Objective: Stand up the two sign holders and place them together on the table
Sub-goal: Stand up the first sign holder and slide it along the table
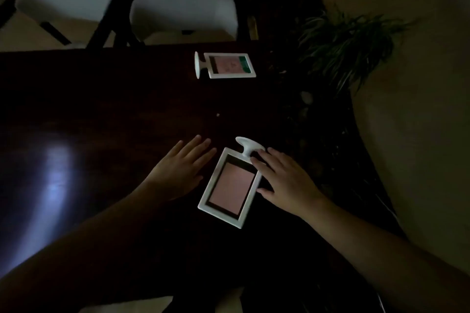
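Note:
Two white-framed sign holders with pink inserts lie flat on the dark table point(101, 114). The near sign holder point(230, 188) lies tilted, its round foot pointing away from me. My right hand point(284, 180) rests on its right edge, fingertips touching the frame near the stem, fingers spread and not closed around it. My left hand point(180, 168) lies flat and open on the table just left of that frame, apart from it. The far sign holder point(226, 65) lies near the table's far edge, its foot pointing left.
Two white-cushioned chairs with black frames point(183, 15) stand beyond the table's far edge. A leafy potted plant point(348, 43) sits off the table's right side. A bright reflection point(56, 180) shines on the tabletop at the left. The scene is very dim.

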A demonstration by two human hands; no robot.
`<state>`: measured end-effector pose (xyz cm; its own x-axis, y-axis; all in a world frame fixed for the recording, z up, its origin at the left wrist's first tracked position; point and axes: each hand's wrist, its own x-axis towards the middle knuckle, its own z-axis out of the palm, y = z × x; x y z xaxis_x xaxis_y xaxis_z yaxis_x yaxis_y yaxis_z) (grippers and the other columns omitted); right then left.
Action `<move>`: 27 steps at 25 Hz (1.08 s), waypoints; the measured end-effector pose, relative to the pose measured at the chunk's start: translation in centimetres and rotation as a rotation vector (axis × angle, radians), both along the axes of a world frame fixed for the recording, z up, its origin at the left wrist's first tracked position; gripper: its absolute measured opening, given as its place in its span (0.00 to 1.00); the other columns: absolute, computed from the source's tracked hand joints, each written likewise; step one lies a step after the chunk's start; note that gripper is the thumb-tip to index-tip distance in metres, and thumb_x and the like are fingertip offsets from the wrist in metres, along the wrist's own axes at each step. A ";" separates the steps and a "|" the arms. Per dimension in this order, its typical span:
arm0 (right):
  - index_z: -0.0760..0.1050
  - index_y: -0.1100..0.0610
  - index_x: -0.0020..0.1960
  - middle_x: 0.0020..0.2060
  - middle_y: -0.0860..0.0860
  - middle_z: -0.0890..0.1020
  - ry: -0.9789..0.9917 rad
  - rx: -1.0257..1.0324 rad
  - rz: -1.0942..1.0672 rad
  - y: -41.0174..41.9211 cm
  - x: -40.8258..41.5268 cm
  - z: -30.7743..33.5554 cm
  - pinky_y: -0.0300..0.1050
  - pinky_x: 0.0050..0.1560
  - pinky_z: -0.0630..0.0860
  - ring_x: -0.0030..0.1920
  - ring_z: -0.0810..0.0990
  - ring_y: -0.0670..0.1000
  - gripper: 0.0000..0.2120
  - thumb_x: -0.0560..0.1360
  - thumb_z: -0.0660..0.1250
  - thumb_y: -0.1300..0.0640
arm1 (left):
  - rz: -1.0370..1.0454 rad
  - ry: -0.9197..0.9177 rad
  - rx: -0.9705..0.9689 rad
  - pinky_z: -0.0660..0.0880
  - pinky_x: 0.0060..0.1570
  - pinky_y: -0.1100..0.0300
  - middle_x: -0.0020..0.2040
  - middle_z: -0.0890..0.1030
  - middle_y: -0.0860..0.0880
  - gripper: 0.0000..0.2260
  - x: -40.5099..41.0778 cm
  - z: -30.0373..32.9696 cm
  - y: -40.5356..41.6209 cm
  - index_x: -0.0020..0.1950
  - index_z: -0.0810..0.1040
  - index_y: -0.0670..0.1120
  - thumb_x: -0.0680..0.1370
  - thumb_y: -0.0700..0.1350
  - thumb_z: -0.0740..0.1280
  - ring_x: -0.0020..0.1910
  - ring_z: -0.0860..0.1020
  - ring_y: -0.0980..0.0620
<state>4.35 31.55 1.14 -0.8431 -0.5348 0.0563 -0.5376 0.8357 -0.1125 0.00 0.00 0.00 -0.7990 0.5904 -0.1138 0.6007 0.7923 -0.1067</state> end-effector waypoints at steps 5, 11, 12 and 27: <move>0.68 0.58 0.73 0.71 0.59 0.71 -0.050 0.073 -0.039 -0.8 0.6 -2.7 0.57 0.69 0.69 0.72 0.67 0.60 0.35 0.70 0.75 0.53 | -0.162 -0.057 -0.097 0.48 0.72 0.42 0.80 0.48 0.47 0.38 -1.8 -2.9 -0.1 0.79 0.43 0.53 0.77 0.57 0.61 0.78 0.41 0.45; 0.72 0.63 0.70 0.68 0.59 0.75 -0.015 0.000 -0.094 -1.4 1.0 -4.1 0.49 0.70 0.65 0.71 0.71 0.58 0.33 0.69 0.77 0.54 | -0.257 -0.104 -0.100 0.46 0.72 0.42 0.80 0.47 0.47 0.32 -2.0 -3.5 0.5 0.79 0.42 0.50 0.80 0.57 0.54 0.78 0.42 0.44; 0.71 0.63 0.70 0.69 0.59 0.75 -0.021 -0.020 -0.104 -1.4 1.0 -4.2 0.48 0.70 0.64 0.71 0.71 0.57 0.33 0.69 0.78 0.55 | -0.265 -0.097 -0.097 0.45 0.72 0.43 0.80 0.46 0.47 0.31 -1.9 -3.6 0.5 0.79 0.41 0.50 0.81 0.57 0.52 0.77 0.42 0.44; 0.68 0.60 0.74 0.75 0.53 0.68 -0.243 -0.303 -0.153 -2.7 -0.2 -2.2 0.47 0.64 0.73 0.72 0.70 0.51 0.26 0.78 0.69 0.56 | -0.155 -0.219 0.013 0.39 0.74 0.49 0.79 0.40 0.52 0.28 -1.1 0.3 -2.1 0.78 0.36 0.54 0.81 0.61 0.42 0.77 0.37 0.51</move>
